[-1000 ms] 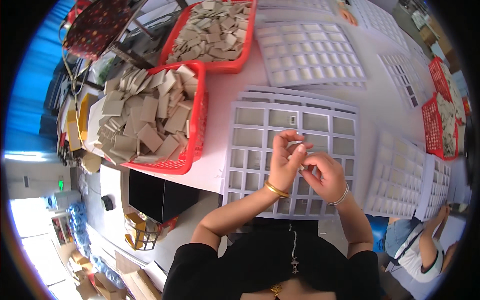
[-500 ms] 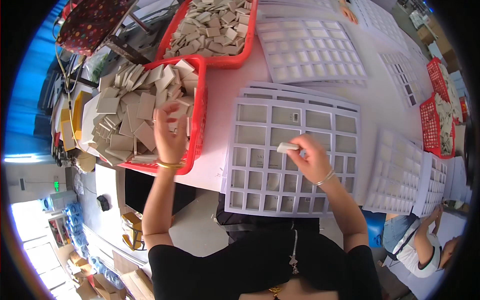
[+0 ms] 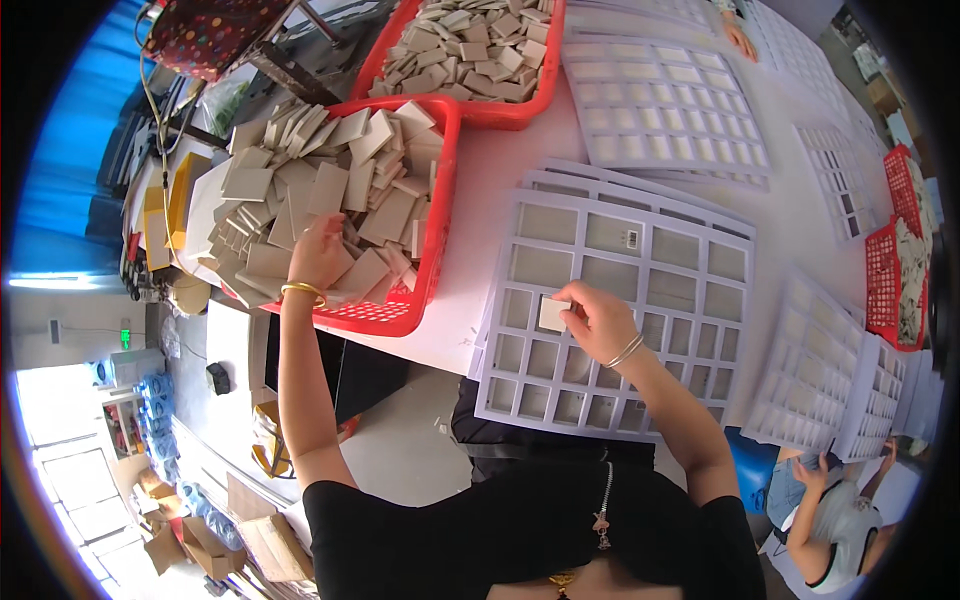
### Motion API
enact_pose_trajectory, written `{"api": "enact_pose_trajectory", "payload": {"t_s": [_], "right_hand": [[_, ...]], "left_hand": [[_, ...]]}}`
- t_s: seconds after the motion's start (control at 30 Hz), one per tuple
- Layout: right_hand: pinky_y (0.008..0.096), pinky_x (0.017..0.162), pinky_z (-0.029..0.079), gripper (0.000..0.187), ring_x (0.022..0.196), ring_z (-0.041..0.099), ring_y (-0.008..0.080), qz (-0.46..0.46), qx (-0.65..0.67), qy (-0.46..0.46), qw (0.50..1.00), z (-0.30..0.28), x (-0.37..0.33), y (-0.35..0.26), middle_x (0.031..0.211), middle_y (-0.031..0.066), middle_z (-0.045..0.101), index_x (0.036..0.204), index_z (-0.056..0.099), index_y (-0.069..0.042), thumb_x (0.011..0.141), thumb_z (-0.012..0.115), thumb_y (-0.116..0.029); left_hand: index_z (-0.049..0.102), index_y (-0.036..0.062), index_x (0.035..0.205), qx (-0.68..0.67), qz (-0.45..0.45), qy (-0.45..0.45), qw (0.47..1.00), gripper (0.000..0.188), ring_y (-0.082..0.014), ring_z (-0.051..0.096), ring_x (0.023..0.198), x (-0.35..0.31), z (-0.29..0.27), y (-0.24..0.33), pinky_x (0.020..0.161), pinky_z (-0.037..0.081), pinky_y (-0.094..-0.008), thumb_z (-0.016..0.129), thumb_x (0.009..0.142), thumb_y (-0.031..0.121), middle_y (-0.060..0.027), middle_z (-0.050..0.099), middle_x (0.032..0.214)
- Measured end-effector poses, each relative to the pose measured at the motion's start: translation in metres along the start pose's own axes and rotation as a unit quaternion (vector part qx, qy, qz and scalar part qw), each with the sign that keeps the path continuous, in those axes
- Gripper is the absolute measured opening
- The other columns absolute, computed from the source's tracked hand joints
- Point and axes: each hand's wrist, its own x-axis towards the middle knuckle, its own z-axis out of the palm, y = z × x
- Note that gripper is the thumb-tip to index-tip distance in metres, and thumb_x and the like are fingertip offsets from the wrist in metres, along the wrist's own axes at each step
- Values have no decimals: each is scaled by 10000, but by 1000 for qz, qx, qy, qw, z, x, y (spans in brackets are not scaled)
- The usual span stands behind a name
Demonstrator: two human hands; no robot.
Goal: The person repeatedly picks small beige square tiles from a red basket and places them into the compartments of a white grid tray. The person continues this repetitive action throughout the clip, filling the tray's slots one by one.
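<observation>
My right hand (image 3: 600, 322) pinches a small pale square tile (image 3: 553, 313) between thumb and fingers. The tile is over a small cell near the left side of a white grid board (image 3: 511, 376), which lies in front of me on similar boards. My left hand (image 3: 320, 252) is down among the loose tiles (image 3: 294, 187) heaped in the near red plastic basket (image 3: 440, 215). Its fingers are curled together against the heap; what they grip, if anything, is hidden.
Behind the near basket stands another red basket (image 3: 547, 75) full of smaller tiles. More grid boards (image 3: 665, 105) lie farther back and at the right. Red baskets (image 3: 882, 270) stand at the far right, near a person (image 3: 840, 530). Another person's hand (image 3: 740, 40) shows at the back.
My left hand has gone from open above the basket down into its tiles, fingers curling. My right hand has shifted slightly left over the board, turning the tile's face into view.
</observation>
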Motion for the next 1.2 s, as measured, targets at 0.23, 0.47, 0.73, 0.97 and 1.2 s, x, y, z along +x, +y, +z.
{"api": "enact_pose_trajectory", "payload": {"t_s": [0.23,0.47,0.73,0.97,1.2], "right_hand": [[312,585,462,183,596,561,188,-45,-22,20,999,9,4,4,735,50,607,967,590,-88,796,650,-63],[388,646,465,178,812,579,262,-87,-98,66,989,13,0,5,829,48,586,898,588,-122,741,660,-80],[360,755,416,154,893,523,229,-135,-261,60,954,16,-1,4,946,34,513,774,630,-141,662,734,-120],[341,721,394,87,847,508,202,-119,-265,17,957,17,0,-2,839,18,511,676,631,-107,686,703,-156],[346,741,390,77,858,510,203,-133,-231,44,963,8,-5,-6,857,18,514,717,641,-123,716,706,-163]], "left_hand": [[498,37,1191,120,-25,-58,991,472,-311,624,977,9,43,19,826,503,-380,670,811,257,-168,620,1057],[419,27,1173,389,-77,-109,911,703,-332,620,1002,37,64,75,801,538,-436,764,706,424,-191,596,1088],[456,-2,1215,268,-102,-168,943,674,-347,619,998,40,45,58,877,484,-411,726,721,369,-218,607,1121],[456,24,1217,168,-5,-13,986,530,-389,558,1061,23,27,57,918,454,-445,627,763,235,-215,552,1157],[510,78,1146,240,99,18,966,407,-378,562,1009,72,57,65,841,489,-454,570,749,10,-150,537,1137]]}}
